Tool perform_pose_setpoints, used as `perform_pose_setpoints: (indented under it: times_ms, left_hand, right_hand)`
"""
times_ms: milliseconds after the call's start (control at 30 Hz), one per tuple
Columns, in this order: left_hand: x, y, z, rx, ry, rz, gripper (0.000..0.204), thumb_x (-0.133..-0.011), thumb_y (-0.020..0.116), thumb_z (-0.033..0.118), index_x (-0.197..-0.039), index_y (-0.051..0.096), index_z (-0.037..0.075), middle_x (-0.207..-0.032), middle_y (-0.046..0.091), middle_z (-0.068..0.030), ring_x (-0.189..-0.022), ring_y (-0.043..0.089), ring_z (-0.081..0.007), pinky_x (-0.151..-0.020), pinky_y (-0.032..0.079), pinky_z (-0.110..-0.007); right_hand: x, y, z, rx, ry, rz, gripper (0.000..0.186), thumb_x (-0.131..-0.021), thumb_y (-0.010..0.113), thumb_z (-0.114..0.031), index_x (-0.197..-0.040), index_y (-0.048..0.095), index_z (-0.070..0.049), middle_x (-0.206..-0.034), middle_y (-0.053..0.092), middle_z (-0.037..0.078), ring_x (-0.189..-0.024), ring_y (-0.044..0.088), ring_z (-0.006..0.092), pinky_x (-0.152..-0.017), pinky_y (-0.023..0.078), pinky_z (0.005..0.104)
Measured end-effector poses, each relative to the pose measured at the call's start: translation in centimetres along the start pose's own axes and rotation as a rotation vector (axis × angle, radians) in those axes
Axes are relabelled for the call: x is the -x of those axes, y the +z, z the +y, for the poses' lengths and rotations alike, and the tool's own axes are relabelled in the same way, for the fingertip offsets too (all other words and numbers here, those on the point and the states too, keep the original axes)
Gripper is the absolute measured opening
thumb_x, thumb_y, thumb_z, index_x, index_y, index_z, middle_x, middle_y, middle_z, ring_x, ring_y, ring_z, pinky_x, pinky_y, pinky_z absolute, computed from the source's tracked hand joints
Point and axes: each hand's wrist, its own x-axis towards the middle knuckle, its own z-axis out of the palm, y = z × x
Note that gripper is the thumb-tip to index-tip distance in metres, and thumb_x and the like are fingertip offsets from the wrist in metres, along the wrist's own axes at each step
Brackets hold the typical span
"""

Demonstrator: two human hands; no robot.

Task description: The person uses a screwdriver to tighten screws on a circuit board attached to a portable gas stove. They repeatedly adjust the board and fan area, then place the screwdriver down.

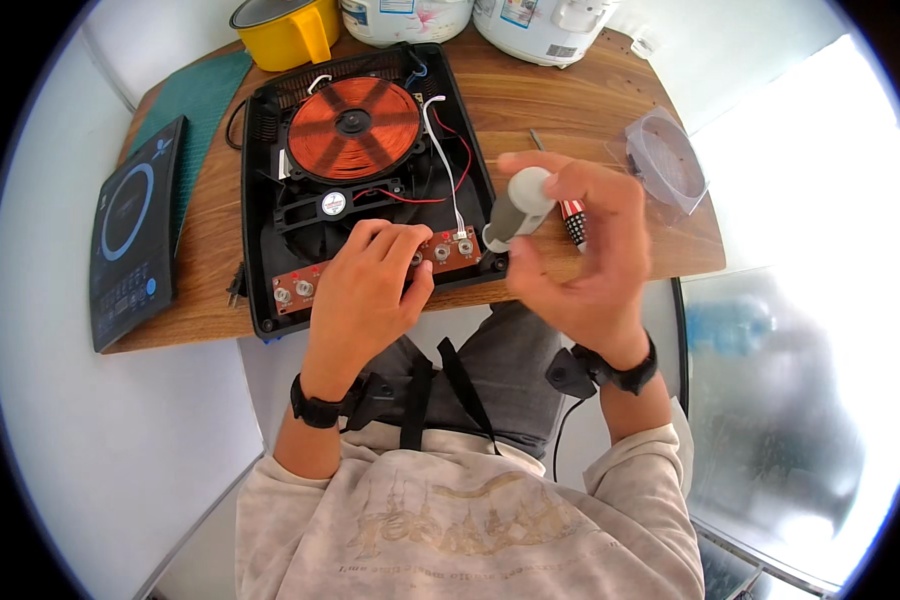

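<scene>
**Circuit board beneath the left hand, grey-and-white cylinder gripped in the right**

An opened induction cooker base is laid on the wooden desk, and a strip-shaped circuit board is seen along its near edge. The board's middle is covered by the left hand, whose fingers are bent and whose thumb is set apart from them (whether anything is pinched beneath cannot be told). A grey-and-white cylinder is clamped between the thumb and fingers of the right hand, held tilted just beside the board's right end; the hand is slightly blurred.

Behind the board, a fan and a round copper coil are carried by the base. A white cable is run down to a connector on the board, with a red wire looped beside it.

A screwdriver with a patterned handle is partly hidden by the right hand. On the left, a black cooktop panel is propped at a slant near a green cutting mat. At the back a yellow pot is placed, and a clear plastic container is set at the right.
</scene>
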Motion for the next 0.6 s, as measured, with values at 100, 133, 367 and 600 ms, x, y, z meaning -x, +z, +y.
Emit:
perform_pose_setpoints:
  times_ms: [100,133,367,600]
  left_hand:
    - [0.1,0.0,0.0,-0.008,-0.004,-0.006,0.026,-0.090,0.068,0.011,-0.116,0.065,0.006,-0.106,0.069,-0.0082,-0.111,0.061,-0.0310,-0.088,0.054,-0.042]
    - [-0.1,-0.1,-0.1,-0.011,0.001,0.001,0.026,-0.090,0.068,0.011,-0.116,0.065,0.006,-0.106,0.069,-0.0082,-0.110,0.061,-0.0309,-0.088,0.054,-0.042]
    - [-0.2,-0.4,0.2,-0.005,0.011,-0.018,0.027,-0.090,0.070,0.013,-0.117,0.067,0.007,-0.105,0.068,-0.0077,-0.110,0.062,-0.0304,-0.087,0.054,-0.041]
    - [-0.3,-0.2,-0.2,-0.002,0.053,-0.006,0.027,-0.090,0.071,0.013,-0.117,0.069,0.008,-0.109,0.067,-0.0077,-0.112,0.061,-0.0304,-0.090,0.054,-0.041]
  right_hand:
    - [-0.1,-0.4,-0.8,-0.037,-0.071,-0.026,0.056,-0.072,0.072,0.013,-0.121,0.050,-0.002,-0.125,0.065,0.026,-0.102,0.068,0.0267,-0.088,0.056,0.0345]
    - [-0.5,-0.6,-1.2,-0.090,-0.111,-0.014,0.057,-0.071,0.072,0.013,-0.121,0.049,-0.002,-0.124,0.065,0.026,-0.101,0.069,0.0278,-0.088,0.056,0.0349]
    - [0.8,-2.2,-2.6,-0.010,0.017,0.188,0.060,-0.079,0.066,0.012,-0.135,0.047,-0.001,-0.123,0.061,0.025,-0.106,0.068,0.0306,-0.092,0.060,0.0427]
    - [3.2,-2.4,-1.8,0.056,0.161,0.349,0.060,-0.079,0.065,0.016,-0.136,0.050,0.003,-0.126,0.059,0.019,-0.106,0.067,0.0258,-0.091,0.060,0.0386]
